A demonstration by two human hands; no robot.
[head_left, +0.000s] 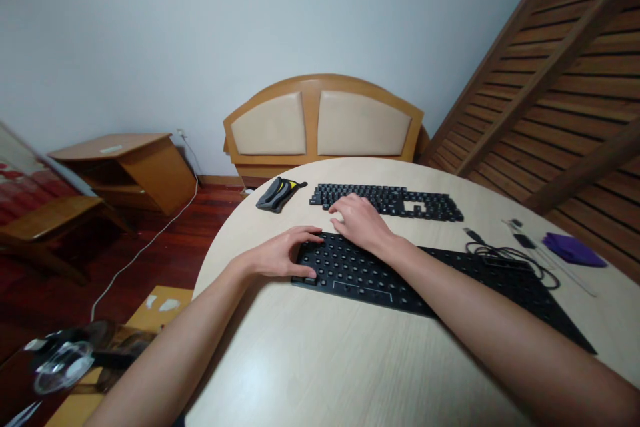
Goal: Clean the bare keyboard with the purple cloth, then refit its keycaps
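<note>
A black keyboard base (350,273) without most of its keycaps lies at an angle on the round table. My left hand (280,253) rests at its left end, fingers and thumb spread; the thumb touches a keycap (310,279) at the near left corner. Beyond the base, loose black keycaps (385,195) are laid out in rows like a keyboard, with a gap toward the right. My right hand (357,217) reaches over the base to the left part of these rows. Its index finger is bent close to a keycap, thumb slightly apart, and nothing shows between them.
A grey and yellow tool pouch (279,195) sits on the table's (320,353) far left. Toward the right are a coiled cable (500,253), thin rods (565,270) and a purple cloth (573,249). Behind stands a headboard (320,83); slatted wooden panels (550,80) lean right.
</note>
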